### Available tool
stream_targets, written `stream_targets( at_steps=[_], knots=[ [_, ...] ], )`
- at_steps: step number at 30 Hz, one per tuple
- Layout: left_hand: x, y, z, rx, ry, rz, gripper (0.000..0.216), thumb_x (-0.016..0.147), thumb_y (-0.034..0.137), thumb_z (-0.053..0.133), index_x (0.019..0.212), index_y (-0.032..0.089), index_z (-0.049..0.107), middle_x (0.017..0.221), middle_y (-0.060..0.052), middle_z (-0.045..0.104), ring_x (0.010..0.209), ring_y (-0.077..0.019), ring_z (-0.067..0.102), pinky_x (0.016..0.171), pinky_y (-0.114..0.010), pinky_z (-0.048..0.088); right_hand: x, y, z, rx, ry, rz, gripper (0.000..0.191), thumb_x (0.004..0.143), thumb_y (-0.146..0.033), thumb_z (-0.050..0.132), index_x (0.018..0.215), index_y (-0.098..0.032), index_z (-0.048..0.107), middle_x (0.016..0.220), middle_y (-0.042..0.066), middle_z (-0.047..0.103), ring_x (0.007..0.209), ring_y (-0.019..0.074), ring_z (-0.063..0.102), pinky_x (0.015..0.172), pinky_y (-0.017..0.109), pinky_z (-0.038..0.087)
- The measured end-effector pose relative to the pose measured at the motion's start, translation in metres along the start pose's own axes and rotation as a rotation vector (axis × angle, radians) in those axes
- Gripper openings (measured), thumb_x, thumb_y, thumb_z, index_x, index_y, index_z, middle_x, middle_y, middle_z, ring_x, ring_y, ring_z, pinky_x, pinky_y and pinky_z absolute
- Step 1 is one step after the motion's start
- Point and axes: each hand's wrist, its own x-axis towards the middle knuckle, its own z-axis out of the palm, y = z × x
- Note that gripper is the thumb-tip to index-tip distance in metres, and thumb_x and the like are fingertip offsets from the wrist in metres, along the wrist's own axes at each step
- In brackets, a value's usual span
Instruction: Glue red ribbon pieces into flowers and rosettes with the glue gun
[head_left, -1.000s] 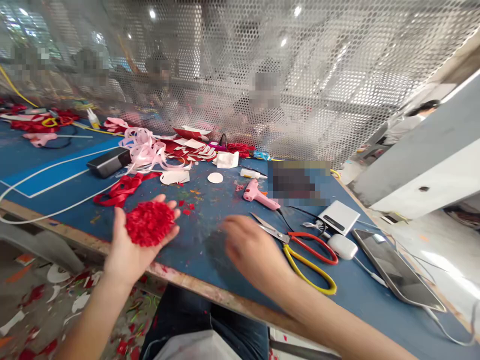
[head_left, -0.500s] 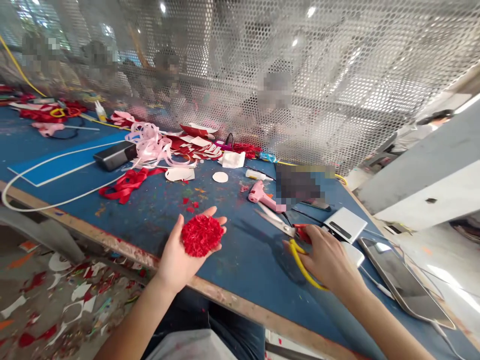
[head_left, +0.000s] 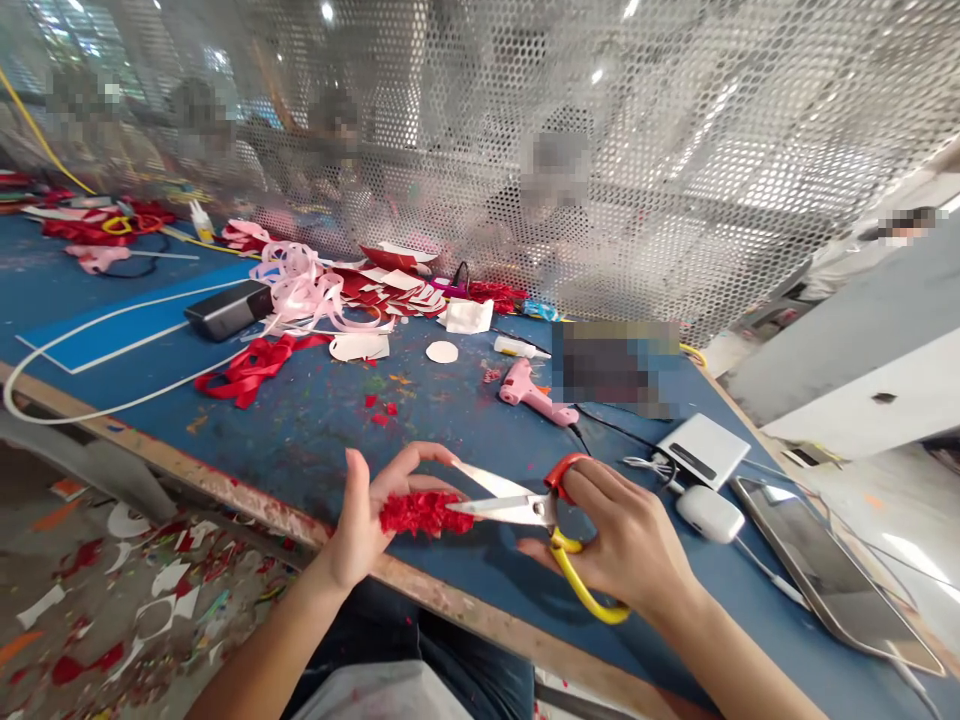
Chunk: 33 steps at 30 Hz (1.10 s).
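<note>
A red ruffled flower (head_left: pixel 421 513), seen edge-on, rests in my left hand (head_left: pixel 358 520), whose thumb points up and whose fingers curve behind it. Scissors (head_left: pixel 512 505) with one red and one yellow handle are held in my right hand (head_left: pixel 626 525). Their blades are spread, and the lower blade reaches the flower's right edge. The upper blade's tip is close to my left fingertips. Whether any red strand lies between the blades, I cannot tell.
On the blue table (head_left: pixel 300 450) lie a pink glue gun (head_left: pixel 536 393), a white paper disc (head_left: pixel 442 352), red ribbon (head_left: pixel 251 370), pink ribbon (head_left: pixel 300 285) and a black power bank (head_left: pixel 229 310). A tablet (head_left: pixel 825 570) and white adapter (head_left: pixel 709 513) sit at right. Scraps litter the floor.
My right hand has brought the scissors left to the flower and their blades have spread wider. My left hand has tilted the flower from face-up to edge-on.
</note>
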Motion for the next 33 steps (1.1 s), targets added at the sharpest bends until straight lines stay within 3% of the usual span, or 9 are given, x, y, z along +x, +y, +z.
stream_targets(
  at_steps=[4, 13, 18, 23, 27, 30, 33],
  knots=[
    [0.000, 0.001, 0.000, 0.078, -0.056, -0.089, 0.089, 0.070, 0.084, 0.019, 0.113, 0.016, 0.057, 0.095, -0.014, 0.071, 0.090, -0.0284, 0.067, 0.079, -0.032, 0.045, -0.007, 0.001, 0.002, 0.030, -0.010, -0.041, 0.032, 0.072, -0.049, 0.060, 0.064, -0.021, 0.048, 0.061, 0.001, 0.049, 0.055, 0.0127, 0.046, 0.051, 0.023, 0.036],
    [0.004, 0.005, -0.001, 0.193, -0.134, -0.181, 0.089, 0.071, 0.083, 0.014, 0.111, 0.017, 0.058, 0.094, -0.016, 0.072, 0.087, -0.0283, 0.067, 0.079, -0.035, 0.047, -0.009, -0.004, 0.005, -0.022, 0.011, -0.089, 0.032, 0.077, -0.047, 0.055, 0.061, -0.021, 0.049, 0.054, -0.001, 0.047, 0.049, 0.0112, 0.042, 0.047, 0.022, 0.032],
    [0.008, 0.012, 0.000, 0.080, -0.016, -0.194, 0.075, 0.078, 0.076, 0.025, 0.103, 0.016, 0.063, 0.092, -0.012, 0.072, 0.081, -0.0246, 0.067, 0.068, -0.029, 0.048, -0.012, -0.003, 0.005, -0.045, 0.031, -0.074, 0.036, 0.079, -0.049, 0.054, 0.057, -0.021, 0.046, 0.052, -0.001, 0.047, 0.046, 0.0100, 0.042, 0.045, 0.022, 0.031],
    [0.007, 0.003, 0.002, -0.230, 0.118, -0.080, 0.038, 0.088, 0.045, 0.048, 0.096, 0.016, 0.069, 0.091, -0.009, 0.071, 0.072, -0.0192, 0.064, 0.057, -0.025, 0.048, -0.012, -0.007, 0.006, -0.038, 0.058, 0.004, 0.039, 0.081, -0.051, 0.051, 0.057, -0.022, 0.041, 0.050, -0.002, 0.045, 0.044, 0.0094, 0.040, 0.044, 0.021, 0.031],
    [0.004, -0.011, 0.008, -0.373, 0.195, 0.004, 0.033, 0.089, 0.041, 0.048, 0.096, 0.017, 0.070, 0.091, -0.008, 0.072, 0.079, -0.0201, 0.066, 0.063, -0.027, 0.050, -0.012, -0.011, 0.007, -0.024, 0.033, 0.054, 0.040, 0.081, -0.053, 0.050, 0.058, -0.022, 0.040, 0.051, -0.002, 0.045, 0.044, 0.0098, 0.042, 0.045, 0.021, 0.032],
    [0.003, -0.010, 0.009, -0.430, 0.105, -0.083, 0.039, 0.087, 0.047, 0.049, 0.104, 0.018, 0.068, 0.103, -0.010, 0.070, 0.095, -0.0274, 0.065, 0.081, -0.039, 0.049, -0.013, -0.011, 0.008, -0.021, -0.003, 0.104, 0.040, 0.080, -0.055, 0.049, 0.061, -0.022, 0.042, 0.054, -0.001, 0.047, 0.045, 0.0104, 0.043, 0.047, 0.021, 0.033],
    [0.003, -0.005, 0.006, -0.464, -0.122, -0.226, 0.053, 0.084, 0.054, 0.049, 0.113, 0.012, 0.063, 0.112, -0.017, 0.066, 0.103, -0.0332, 0.062, 0.091, -0.047, 0.043, -0.012, -0.011, 0.009, 0.012, -0.042, 0.129, 0.041, 0.078, -0.060, 0.049, 0.064, -0.022, 0.043, 0.057, -0.001, 0.048, 0.046, 0.0109, 0.043, 0.046, 0.022, 0.033]
  ],
)
